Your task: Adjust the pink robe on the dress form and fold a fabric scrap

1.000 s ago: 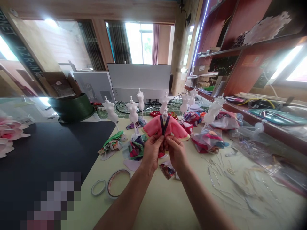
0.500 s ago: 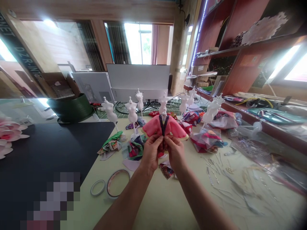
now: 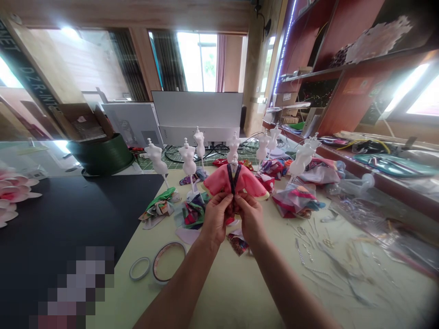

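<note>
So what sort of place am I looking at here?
Most likely a craft workshop for doll-sized clothing. Both hands hold a pink jacket on a small stand, bare white mannequins line the table, and cloth scraps and tape rolls lie around.

I'm looking at a craft workshop for doll clothes: a row of small white mannequins (image 3: 188, 157) stands on a pale worktable (image 3: 240, 283) among heaps of bright fabric scraps (image 3: 297, 198), tape rolls (image 3: 169, 261), and cluttered red shelving (image 3: 343, 68).
</note>
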A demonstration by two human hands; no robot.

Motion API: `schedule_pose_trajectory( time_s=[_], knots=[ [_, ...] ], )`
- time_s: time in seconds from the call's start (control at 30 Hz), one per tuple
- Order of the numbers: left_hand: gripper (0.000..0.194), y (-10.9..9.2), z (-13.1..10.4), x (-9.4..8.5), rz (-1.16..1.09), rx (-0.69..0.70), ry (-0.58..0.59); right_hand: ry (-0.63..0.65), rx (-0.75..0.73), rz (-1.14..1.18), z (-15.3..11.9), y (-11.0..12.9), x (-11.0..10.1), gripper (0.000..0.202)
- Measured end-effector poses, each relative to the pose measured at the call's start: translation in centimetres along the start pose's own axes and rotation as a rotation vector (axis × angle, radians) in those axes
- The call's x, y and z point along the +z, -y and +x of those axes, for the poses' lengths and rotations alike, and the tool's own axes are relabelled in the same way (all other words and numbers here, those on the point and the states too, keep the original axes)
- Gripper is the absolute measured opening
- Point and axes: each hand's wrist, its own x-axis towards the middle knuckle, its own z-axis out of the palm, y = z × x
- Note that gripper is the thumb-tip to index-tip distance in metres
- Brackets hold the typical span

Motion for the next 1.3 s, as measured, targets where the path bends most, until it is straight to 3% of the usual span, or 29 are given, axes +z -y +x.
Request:
schedule_pose_trajectory(
  time_s=[0.27, 0.4, 0.5, 0.63, 0.7, 0.8, 0.93, 1.07, 1.3],
  knots=[
    [0.022, -0.1, -0.4, 0.1, 0.12, 0.095, -0.077, -0.082, -0.098, -0.083, -0.2, 0.0, -0.3, 0.02],
    [0.027, -0.7, -0.6, 0.0, 0.185, 0.297, -0.234, -0.116, -0.2, -0.154, -0.9, 0.4, -0.1, 0.025],
    [0.019, -2.0, -0.1, -0.6, 0.211, 0.427, -0.348, -0.155, -0.318, -0.189, -1.2, 1.6, 0.0, 0.029],
    [0.011, -3.8, 1.3, -2.3, 0.198, 0.45, -0.472, -0.329, -0.555, -0.192, -0.3, 4.3, -1.0, 0.025],
    [0.015, -4.2, 2.0, -3.4, 0.196, 0.391, -0.499, -0.411, -0.526, -0.137, 0.6, 5.4, -2.1, 0.021],
    [0.02, -4.1, 2.4, -4.5, 0.199, 0.253, -0.473, -0.438, -0.389, -0.112, 1.6, 6.2, -4.1, 0.022],
    [0.026, -3.6, 2.2, -4.6, 0.147, 0.066, -0.382, -0.364, -0.099, -0.099, 1.7, 5.8, -5.7, 0.03],
    [0.02, -3.7, 2.3, -3.8, 0.026, 0.029, -0.314, -0.248, 0.118, -0.062, 1.4, 5.2, -5.3, 0.032],
    [0.011, -5.1, 3.2, -3.6, -0.083, 0.135, -0.253, -0.213, 0.039, 0.091, 2.4, 5.6, -4.2, 0.019]
  ],
)
